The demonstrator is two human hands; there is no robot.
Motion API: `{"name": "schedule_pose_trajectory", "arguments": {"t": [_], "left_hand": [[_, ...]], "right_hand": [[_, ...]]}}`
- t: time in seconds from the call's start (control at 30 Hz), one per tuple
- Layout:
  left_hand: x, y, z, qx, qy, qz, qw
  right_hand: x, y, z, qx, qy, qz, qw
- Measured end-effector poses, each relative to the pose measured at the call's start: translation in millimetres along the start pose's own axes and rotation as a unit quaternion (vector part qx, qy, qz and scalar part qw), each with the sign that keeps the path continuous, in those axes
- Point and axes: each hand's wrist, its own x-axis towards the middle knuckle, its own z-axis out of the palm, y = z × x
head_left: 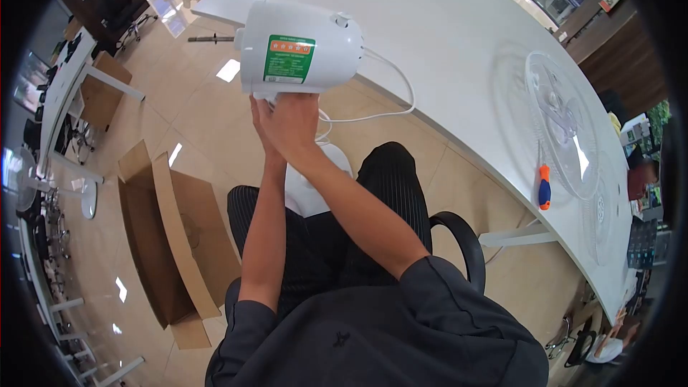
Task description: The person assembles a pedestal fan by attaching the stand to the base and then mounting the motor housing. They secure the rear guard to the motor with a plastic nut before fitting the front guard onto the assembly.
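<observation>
A white fan motor housing (pixel 301 43) with a green rating label stands upright in front of me, its metal shaft (pixel 208 39) pointing left. My right hand (pixel 297 120) is closed around the fan's neck just under the housing. Beside it my left hand (pixel 266 125) is closed on the same neck, partly overlapped by the right one. Their grip hides most of the neck and some of the fingers. Below, the white fan base (pixel 307 188) shows between my knees. A white power cord (pixel 401 82) loops from the back of the housing.
On the white table (pixel 459 64) at the right lie a clear fan blade (pixel 562 118), fan grilles (pixel 529 89) and an orange-and-blue screwdriver (pixel 545 188). An open cardboard box (pixel 204 233) stands on the floor at my left. A chair armrest (pixel 466 244) is by my right side.
</observation>
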Motion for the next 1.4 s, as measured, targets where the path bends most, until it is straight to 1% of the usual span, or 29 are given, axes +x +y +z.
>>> {"name": "schedule_pose_trajectory", "arguments": {"t": [0.07, 0.13, 0.17, 0.2, 0.23, 0.27, 0.33, 0.4, 0.43, 0.47, 0.5, 0.53, 0.57, 0.63, 0.67, 0.7, 0.73, 0.77, 0.83, 0.87, 0.93, 1.0, 1.03, 1.13, 1.17, 1.23, 1.27, 1.33, 1.4], "left_hand": [[4.2, -7.6, 3.3, -0.015, -0.011, -0.004, 1.000], [15.1, -19.5, -6.9, -0.044, -0.063, -0.016, 0.997], [24.1, -22.2, -13.4, -0.080, -0.117, -0.023, 0.990], [31.4, -25.2, -19.6, -0.116, -0.170, -0.025, 0.978], [37.8, -23.8, -29.6, -0.154, -0.228, -0.024, 0.961], [30.7, -55.1, -35.6, -0.102, -0.173, -0.036, 0.979], [31.7, -76.4, -48.2, -0.096, -0.169, -0.084, 0.977], [35.3, -80.7, -55.6, -0.099, -0.186, -0.115, 0.971], [37.0, -83.2, -60.6, -0.098, -0.190, -0.125, 0.969], [38.0, -83.8, -62.9, -0.096, -0.197, -0.131, 0.967], [38.2, -83.9, -62.8, -0.098, -0.201, -0.132, 0.966], [39.0, -83.9, -62.8, -0.098, -0.207, -0.137, 0.964], [39.3, -85.4, -66.0, -0.097, -0.210, -0.143, 0.962], [41.6, -86.2, -63.8, -0.096, -0.212, -0.146, 0.962], [42.6, -86.1, -64.6, -0.096, -0.209, -0.147, 0.962], [42.1, -85.5, -63.7, -0.094, -0.207, -0.148, 0.963], [40.3, -84.0, -61.5, -0.092, -0.204, -0.149, 0.963], [42.0, -82.7, -60.9, -0.090, -0.199, -0.148, 0.964], [40.6, -82.6, -57.2, -0.088, -0.191, -0.150, 0.966], [39.4, -83.4, -56.5, -0.085, -0.187, -0.151, 0.967], [34.6, -84.8, -57.4, -0.082, -0.176, -0.153, 0.969], [29.1, -84.8, -57.7, -0.079, -0.168, -0.151, 0.971], [25.6, -85.8, -58.8, -0.076, -0.162, -0.151, 0.972], [14.9, -90.4, -67.5, -0.067, -0.141, -0.154, 0.976], [13.0, -91.4, -68.6, -0.068, -0.139, -0.152, 0.976], [12.0, -91.7, -64.5, -0.074, -0.138, -0.149, 0.976], [11.1, -92.6, -64.1, -0.076, -0.139, -0.152, 0.976], [8.5, -91.7, -62.6, -0.078, -0.142, -0.155, 0.975], [7.9, -89.7, -61.1, -0.078, -0.146, -0.157, 0.974]], "right_hand": [[0.5, 0.3, -7.7, 0.012, -0.016, -0.009, 1.000], [11.4, 15.0, -32.9, 0.139, -0.190, 0.021, 0.972], [9.4, 26.4, -47.4, 0.054, -0.245, -0.023, 0.968], [15.0, 32.3, -80.7, 0.086, -0.347, -0.028, 0.934], [21.1, 29.7, -120.7, 0.151, -0.302, -0.062, 0.939], [34.2, 29.3, -165.6, 0.111, -0.357, -0.052, 0.926], [51.2, 55.7, -238.4, 0.126, -0.426, -0.029, 0.896], [81.5, 81.7, -306.1, 0.064, -0.447, 0.073, 0.889], [95.4, 106.5, -336.0, 0.053, -0.389, 0.086, 0.916], [112.9, 134.5, -363.5, 0.014, -0.322, 0.149, 0.935], [131.2, 163.6, -395.7, -0.045, -0.251, 0.124, 0.959], [151.8, 183.5, -422.8, -0.188, -0.156, 0.133, 0.960], [170.8, 214.8, -448.2, -0.233, -0.097, 0.125, 0.960], [199.7, 282.7, -487.2, -0.285, -0.056, 0.181, 0.940], [208.2, 314.3, -495.2, -0.284, -0.055, 0.177, 0.941], [215.0, 344.2, -498.4, -0.369, -0.050, 0.180, 0.911], [219.9, 351.8, -494.8, -0.449, -0.046, 0.180, 0.874], [227.4, 358.9, -487.4, -0.446, -0.048, 0.176, 0.876], [240.5, 375.9, -463.0, -0.364, -0.106, 0.268, 0.885], [248.7, 402.8, -454.5, -0.361, -0.114, 0.266, 0.887], [263.1, 451.8, -433.5, -0.551, -0.089, 0.134, 0.819], [270.2, 462.5, -425.7, -0.505, -0.113, 0.234, 0.823], [273.4, 476.6, -428.2, -0.505, -0.143, 0.217, 0.823], [280.8, 502.0, -430.8, -0.485, -0.120, 0.198, 0.844], [284.7, 496.2, -430.4, -0.509, -0.131, 0.219, 0.822], [290.3, 503.8, -429.3, -0.547, -0.058, 0.233, 0.802], [289.4, 506.4, -427.9, -0.571, -0.046, 0.224, 0.789], [286.6, 470.3, -427.2, -0.549, -0.065, 0.243, 0.797], [285.1, 455.0, -421.0, -0.528, -0.078, 0.262, 0.804]]}}
